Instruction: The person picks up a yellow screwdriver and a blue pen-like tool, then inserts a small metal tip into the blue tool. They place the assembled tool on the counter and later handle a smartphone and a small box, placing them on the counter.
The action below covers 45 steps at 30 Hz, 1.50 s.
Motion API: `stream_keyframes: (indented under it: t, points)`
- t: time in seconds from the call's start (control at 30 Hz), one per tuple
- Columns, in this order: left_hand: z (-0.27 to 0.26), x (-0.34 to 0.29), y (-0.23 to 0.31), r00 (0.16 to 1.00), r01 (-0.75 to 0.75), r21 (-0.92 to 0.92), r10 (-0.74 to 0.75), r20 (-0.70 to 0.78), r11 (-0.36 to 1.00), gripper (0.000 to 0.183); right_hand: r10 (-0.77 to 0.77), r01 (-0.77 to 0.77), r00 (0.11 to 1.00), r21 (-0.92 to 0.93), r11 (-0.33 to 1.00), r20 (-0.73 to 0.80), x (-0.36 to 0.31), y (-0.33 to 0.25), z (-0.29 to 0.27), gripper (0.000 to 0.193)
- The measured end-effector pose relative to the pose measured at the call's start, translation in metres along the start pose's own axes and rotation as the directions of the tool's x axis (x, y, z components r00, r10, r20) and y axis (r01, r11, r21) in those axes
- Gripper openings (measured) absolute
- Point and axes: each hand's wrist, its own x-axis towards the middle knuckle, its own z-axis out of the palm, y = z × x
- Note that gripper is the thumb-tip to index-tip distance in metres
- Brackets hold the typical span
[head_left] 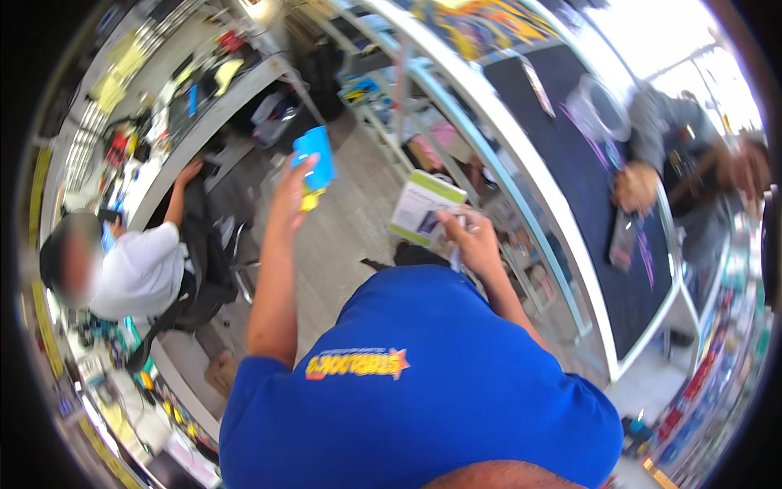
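Observation:
My left hand [292, 191] is raised over the floor, closed on a bright blue rectangular item [318, 153] whose kind I cannot make out. A small yellow piece [311, 200] shows just below it, by my fingers. In my right hand [474, 240] is a flat white package [414, 213] with green edges and a dark picture on its front. My thumb and fingers pinch it at its right side. Both things are held up in front of my body, apart from each other.
At left a person in a white shirt [147, 277] sits by a cluttered workbench [269, 73]. On the right, a white-framed counter [554, 196] with a dark top runs past me; another person's hand [635, 187] rests there beside a dark flat object [624, 240]. Shelves hold goods below it.

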Motion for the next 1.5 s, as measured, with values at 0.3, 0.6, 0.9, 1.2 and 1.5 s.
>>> stream_keyframes:
  t: [0.3,0.6,0.9,1.2,1.5]
  points:
    - [-0.058,0.23,-0.108,0.94,0.243,0.079,-0.215,-0.266,0.967,0.065,0.09,-0.087,0.994,-0.048,0.995,0.06,0.154,-0.04,0.052,0.029]
    - [-0.067,0.523,-0.177,0.997,-0.023,0.865,-0.051,0.056,0.501,0.076,0.338,-0.396,0.912,-0.279,0.875,-0.234,0.232,-0.044,0.109,0.036]
    - [-0.063,0.635,-0.222,0.984,-0.17,0.674,0.163,0.075,0.719,0.073,0.636,-0.685,0.725,-0.179,0.707,-0.262,0.271,-0.068,0.163,0.039]
    - [-0.04,0.328,-0.096,0.586,0.44,0.201,-0.449,0.675,0.875,0.049,0.508,-0.535,0.82,-0.035,0.844,-0.263,0.346,-0.036,0.193,0.045]
    - [-0.097,0.318,-0.035,0.965,0.261,-0.103,-0.258,0.04,0.96,0.041,0.557,-0.59,0.792,0.545,0.596,0.249,0.374,-0.033,0.206,0.07]
